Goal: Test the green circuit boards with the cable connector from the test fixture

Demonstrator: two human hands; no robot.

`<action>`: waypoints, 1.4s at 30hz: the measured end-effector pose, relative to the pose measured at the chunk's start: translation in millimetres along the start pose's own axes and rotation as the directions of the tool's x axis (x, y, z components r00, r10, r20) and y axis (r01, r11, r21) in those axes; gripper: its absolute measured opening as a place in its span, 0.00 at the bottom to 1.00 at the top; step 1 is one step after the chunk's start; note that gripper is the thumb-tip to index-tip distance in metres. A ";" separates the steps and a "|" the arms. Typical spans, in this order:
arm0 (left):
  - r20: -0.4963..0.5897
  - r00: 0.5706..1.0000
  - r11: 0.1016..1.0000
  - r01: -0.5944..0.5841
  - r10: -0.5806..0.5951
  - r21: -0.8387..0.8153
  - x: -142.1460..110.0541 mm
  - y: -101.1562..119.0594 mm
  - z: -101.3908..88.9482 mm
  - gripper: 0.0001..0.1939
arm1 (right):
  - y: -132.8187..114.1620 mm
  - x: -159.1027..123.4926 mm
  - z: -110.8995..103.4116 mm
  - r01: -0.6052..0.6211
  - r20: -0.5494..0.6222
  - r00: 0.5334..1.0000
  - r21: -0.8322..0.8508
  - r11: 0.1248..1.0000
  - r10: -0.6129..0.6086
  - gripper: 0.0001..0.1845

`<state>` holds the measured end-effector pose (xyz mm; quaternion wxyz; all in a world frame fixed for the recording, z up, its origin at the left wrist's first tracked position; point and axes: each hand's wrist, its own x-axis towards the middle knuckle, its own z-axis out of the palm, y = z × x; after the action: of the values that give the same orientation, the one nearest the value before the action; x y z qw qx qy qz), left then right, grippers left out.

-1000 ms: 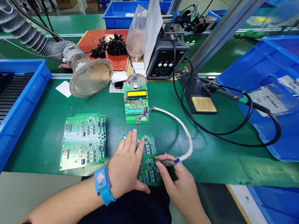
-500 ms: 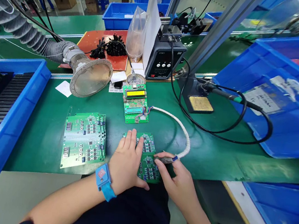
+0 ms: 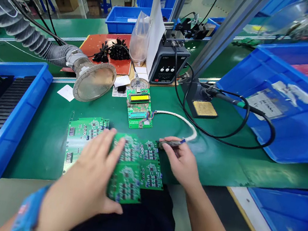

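Note:
My left hand [image 3: 85,173], a blue strap on its wrist, grips a green circuit board [image 3: 127,180] between stretched fingers and thumb. That board is blurred and raised over another green circuit board [image 3: 152,174], whose right part shows on the bench. My right hand [image 3: 184,164] pinches a dark handheld probe [image 3: 172,143] by the far edge of the lower board. From the probe a white sleeved cable [image 3: 181,117] runs to a small board with a lit yellow display [image 3: 138,115]. A stack of circuit boards [image 3: 80,131] lies to the left, partly behind my left hand.
A blue bin with slotted black racks [image 3: 13,107] stands at left. A fume extraction hose [image 3: 94,82] hangs over the bench. Behind are a soldering station [image 3: 167,68] and its iron stand [image 3: 205,108] with a looping cord. A large blue crate [image 3: 258,129] sits at right.
My left hand has moved left and toward me, carrying the upper circuit board off the lower one. My right hand has shifted slightly up and away with the probe.

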<state>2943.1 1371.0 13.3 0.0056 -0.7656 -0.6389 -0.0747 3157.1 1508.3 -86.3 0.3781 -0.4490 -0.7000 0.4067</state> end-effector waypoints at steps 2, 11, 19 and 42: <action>-0.036 0.999 0.997 0.024 -0.021 0.075 -8.4 -29.2 -13.4 0.74 | 3.5 7.7 5.4 0.005 0.017 1.000 -0.068 0.998 -0.004 0.11; 0.012 1.000 0.989 0.000 -0.002 0.147 -26.4 -88.5 -7.6 0.68 | 1.8 7.0 9.0 0.054 0.034 0.998 -0.187 0.981 -0.049 0.11; -0.037 0.972 0.931 -0.233 0.233 -0.279 4.9 33.3 33.7 0.16 | 1.4 6.9 13.2 0.149 0.039 0.989 -0.260 0.954 -0.144 0.10; 0.042 0.994 0.844 -0.062 0.100 -0.533 12.0 29.0 93.1 0.12 | 5.0 5.5 13.0 0.160 0.022 0.987 -0.248 0.955 -0.160 0.07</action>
<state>2983.6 1387.1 -74.7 -0.2246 -0.7657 -0.5604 -0.2217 3145.4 1511.8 -94.9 0.3497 -0.4344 -0.7800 0.2840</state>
